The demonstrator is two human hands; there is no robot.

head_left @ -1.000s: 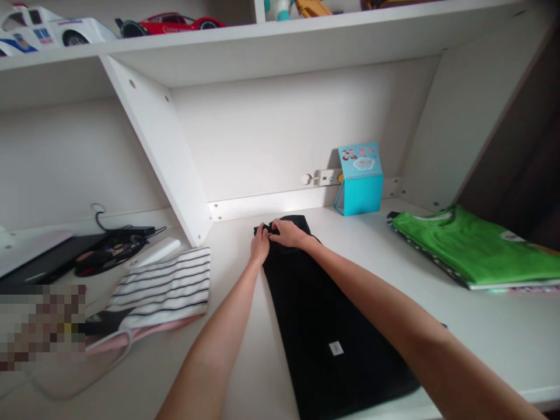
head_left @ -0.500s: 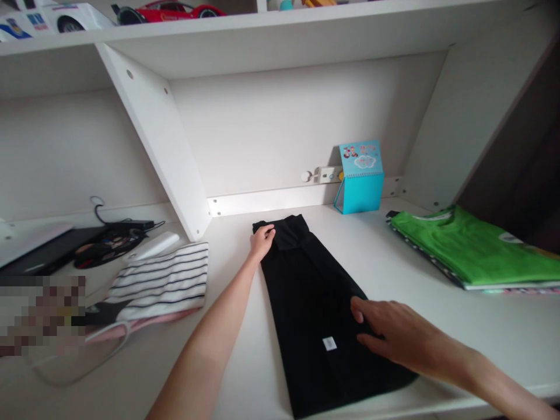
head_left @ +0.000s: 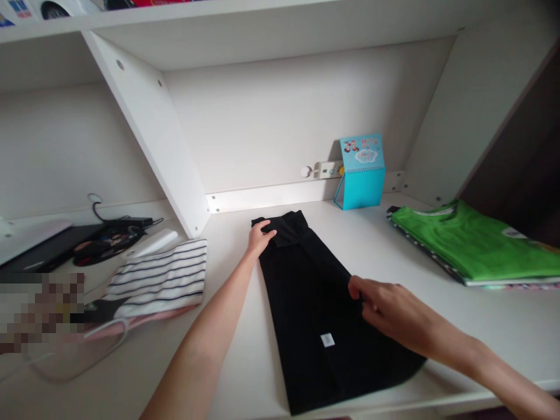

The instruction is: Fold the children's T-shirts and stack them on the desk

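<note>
A folded black garment (head_left: 306,297) lies lengthwise on the white desk, its narrow end toward the back wall. A small white label (head_left: 327,340) shows on its near half. At the far left corner, my left hand (head_left: 261,236) grips the folded-over end, thumb on top of the cloth. My right hand (head_left: 389,306) is closed in a pinch on the garment's right edge, about halfway along, and the cloth there is slightly raised. The fingertips of the right hand are partly hidden.
A blue desk calendar (head_left: 364,186) stands by a wall socket (head_left: 328,170). To the right lies a stack topped by a green shirt (head_left: 476,242). On the left are striped cloth (head_left: 166,280), cables (head_left: 126,224) and a white divider (head_left: 144,140). A shelf (head_left: 280,35) hangs overhead.
My right hand has gone from loosely spread fingers to a pinch on the garment's right edge. My left hand stays at the far corner, its thumb shifted slightly. The view has tilted a little.
</note>
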